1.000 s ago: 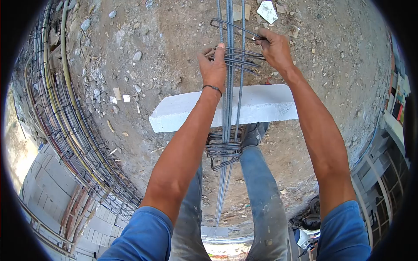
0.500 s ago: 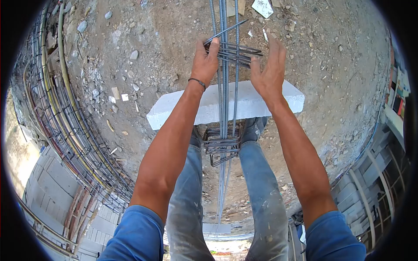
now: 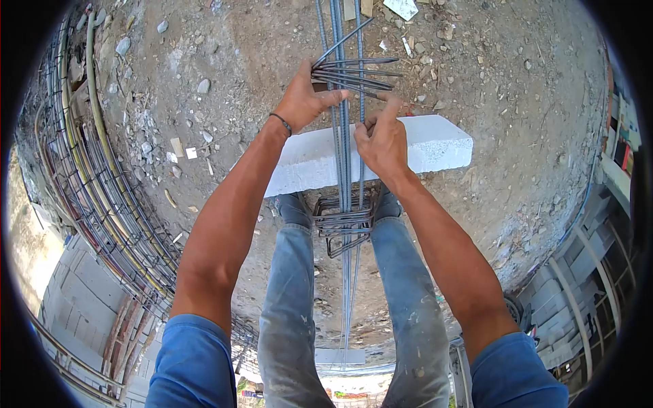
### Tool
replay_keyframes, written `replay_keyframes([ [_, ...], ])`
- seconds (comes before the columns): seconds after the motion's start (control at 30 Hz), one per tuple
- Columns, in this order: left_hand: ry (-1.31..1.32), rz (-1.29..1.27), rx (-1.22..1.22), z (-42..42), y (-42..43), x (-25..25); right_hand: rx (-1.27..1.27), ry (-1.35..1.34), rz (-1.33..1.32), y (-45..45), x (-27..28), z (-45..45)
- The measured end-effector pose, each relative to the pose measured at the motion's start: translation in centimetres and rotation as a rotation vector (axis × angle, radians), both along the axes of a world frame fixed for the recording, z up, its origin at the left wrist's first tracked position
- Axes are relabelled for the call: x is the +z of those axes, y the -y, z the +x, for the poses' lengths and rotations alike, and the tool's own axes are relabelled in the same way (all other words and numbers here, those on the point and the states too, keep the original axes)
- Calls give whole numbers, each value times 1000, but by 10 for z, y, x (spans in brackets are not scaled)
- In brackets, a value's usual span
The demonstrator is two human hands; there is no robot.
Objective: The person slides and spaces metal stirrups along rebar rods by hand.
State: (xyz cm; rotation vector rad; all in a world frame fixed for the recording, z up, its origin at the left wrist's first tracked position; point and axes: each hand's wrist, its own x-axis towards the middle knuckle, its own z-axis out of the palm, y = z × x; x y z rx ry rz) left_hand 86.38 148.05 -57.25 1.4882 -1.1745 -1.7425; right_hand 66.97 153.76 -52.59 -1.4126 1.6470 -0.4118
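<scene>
My left hand (image 3: 303, 105) is closed around the left side of a bunch of bent steel stirrups (image 3: 360, 73), its thumb stretched to the right over the long bars. These stirrups lie around several long ribbed rebars (image 3: 345, 149) running away from me. My right hand (image 3: 384, 146) is just right of the bars, fingers curled, with the index finger at the right end of the nearest stirrup; its grip is partly hidden. Under the rebars lies a white block (image 3: 435, 143). Closer to me, a second group of stirrups (image 3: 343, 221) hangs around the bars between my legs.
A long assembled rebar cage (image 3: 102, 197) lies along the left side. Stones and broken pieces, including a white tile shard (image 3: 401, 8), are scattered on the dirt ground (image 3: 224, 122). Grey blocks and poles (image 3: 578, 292) stand at the lower right.
My right hand has come down and left toward the bars, its fingers going from spread to curled. My left hand has shifted slightly left and down, and its thumb now points right.
</scene>
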Motion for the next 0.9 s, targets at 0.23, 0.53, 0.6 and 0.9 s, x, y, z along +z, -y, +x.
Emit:
replay_keyframes([
  [0.23, 16, -42, 87, 5, -13, 6, -23, -142, -18, -2, -3, -12],
  [0.53, 116, -140, 118, 1, -18, 0, -19, -156, -3, 7, -1, -26],
  [0.6, 132, -133, 132, -4, -25, 0, 18, -241, 93, 12, 9, -23],
  [0.9, 563, -327, 465, -40, -108, 50, -11, -254, -236, -18, 28, -18],
])
